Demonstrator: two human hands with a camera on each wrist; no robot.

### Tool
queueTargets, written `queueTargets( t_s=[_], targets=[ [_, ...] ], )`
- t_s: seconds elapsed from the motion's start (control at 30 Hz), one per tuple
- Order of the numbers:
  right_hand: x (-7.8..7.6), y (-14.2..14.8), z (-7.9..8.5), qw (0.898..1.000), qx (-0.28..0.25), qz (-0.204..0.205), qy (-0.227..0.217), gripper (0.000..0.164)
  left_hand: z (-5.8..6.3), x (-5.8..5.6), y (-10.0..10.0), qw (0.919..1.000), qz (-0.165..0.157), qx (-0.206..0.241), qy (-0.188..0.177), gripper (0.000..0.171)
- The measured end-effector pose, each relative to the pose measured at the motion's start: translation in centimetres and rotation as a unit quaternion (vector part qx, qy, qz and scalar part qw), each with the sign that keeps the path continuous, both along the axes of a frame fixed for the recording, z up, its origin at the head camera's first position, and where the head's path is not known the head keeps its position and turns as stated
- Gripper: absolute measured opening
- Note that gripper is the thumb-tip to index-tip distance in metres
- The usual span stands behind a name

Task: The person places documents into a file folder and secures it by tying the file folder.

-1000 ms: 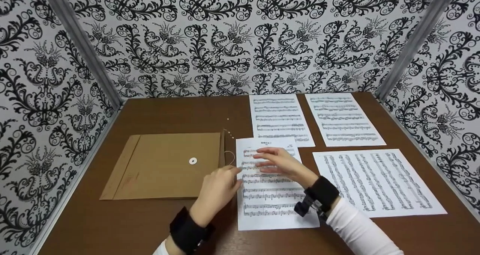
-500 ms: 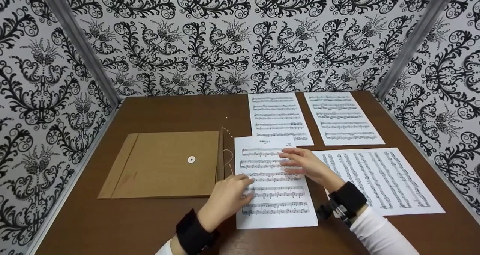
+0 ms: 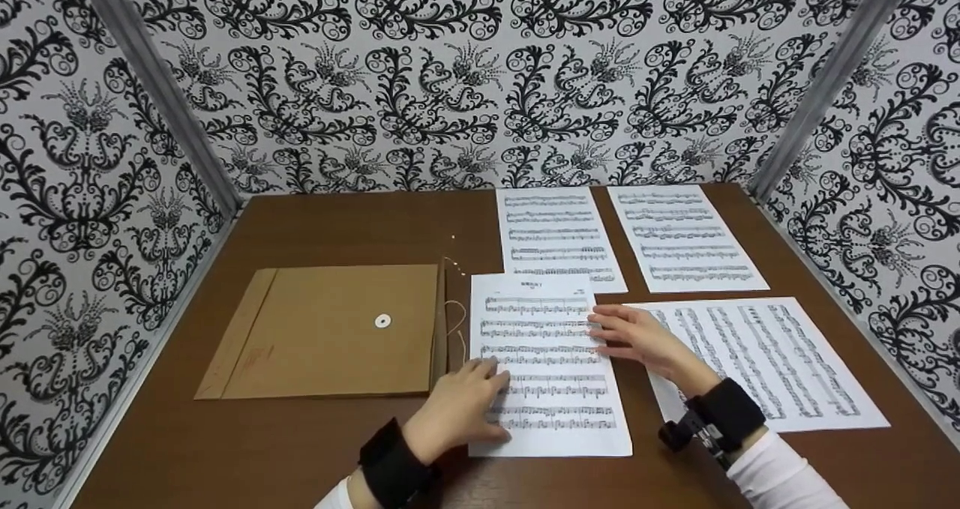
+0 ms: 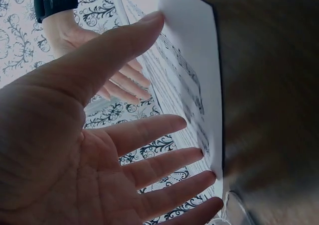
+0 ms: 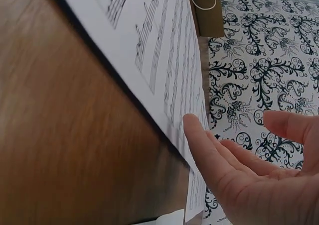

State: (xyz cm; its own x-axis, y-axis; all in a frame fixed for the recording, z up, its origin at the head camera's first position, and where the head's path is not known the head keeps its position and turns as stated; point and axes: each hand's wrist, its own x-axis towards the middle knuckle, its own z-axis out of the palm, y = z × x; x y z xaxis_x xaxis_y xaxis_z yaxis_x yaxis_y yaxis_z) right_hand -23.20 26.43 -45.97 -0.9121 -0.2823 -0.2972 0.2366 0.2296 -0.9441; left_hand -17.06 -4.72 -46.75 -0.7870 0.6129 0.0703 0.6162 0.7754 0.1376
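Note:
In the head view a sheet of music (image 3: 547, 389) lies on the table in front of the person, its top overlapping another sheet behind it. The left hand (image 3: 465, 404) spreads over its left edge; in the left wrist view those fingers are extended and the fingertips (image 4: 212, 175) meet the paper's margin. Fingers of the right hand (image 3: 641, 336) reach the sheet's right edge, straight, with the thumb apart in the right wrist view. Neither hand grips anything. Left of the sheet lies a brown paper envelope (image 3: 330, 336) with a white button (image 3: 383, 321) and a loose string (image 3: 456, 318).
Two more music sheets lie at the back, one in the middle (image 3: 559, 224) and one at right (image 3: 686, 239). A sideways music sheet (image 3: 780, 366) lies to the right, partly under the right hand. Patterned panels (image 3: 465, 82) wall in the brown table (image 3: 352, 228).
The right hand has moved right, from above the sheet's middle to its right edge. The left hand has shifted slightly right and nearer the person, its fingers spreading over the sheet's left edge.

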Motion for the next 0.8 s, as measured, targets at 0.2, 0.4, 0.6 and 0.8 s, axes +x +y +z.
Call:
queueTargets(
  t_s=[0.2,0.4,0.6,0.8],
  targets=[
    [0.3,0.6,-0.3,1.0,0.0,-0.011,-0.012,0.064,-0.1,0.0,-0.1,0.9995,0.019,0.001,-0.025,0.077],
    [0.3,1.2,-0.5,1.0,-0.003,-0.02,-0.014,0.064,-0.1,-0.1,-0.2,0.9991,0.023,0.005,-0.036,0.077],
    [0.2,1.6,-0.7,1.0,-0.005,-0.023,-0.013,0.065,-0.1,-0.2,-0.2,0.9986,0.026,0.0,-0.047,0.081],
    [0.2,1.7,-0.7,1.0,-0.015,-0.02,-0.018,0.068,0.1,-0.2,-0.3,0.9983,0.025,-0.004,-0.053,0.082]
  ],
)
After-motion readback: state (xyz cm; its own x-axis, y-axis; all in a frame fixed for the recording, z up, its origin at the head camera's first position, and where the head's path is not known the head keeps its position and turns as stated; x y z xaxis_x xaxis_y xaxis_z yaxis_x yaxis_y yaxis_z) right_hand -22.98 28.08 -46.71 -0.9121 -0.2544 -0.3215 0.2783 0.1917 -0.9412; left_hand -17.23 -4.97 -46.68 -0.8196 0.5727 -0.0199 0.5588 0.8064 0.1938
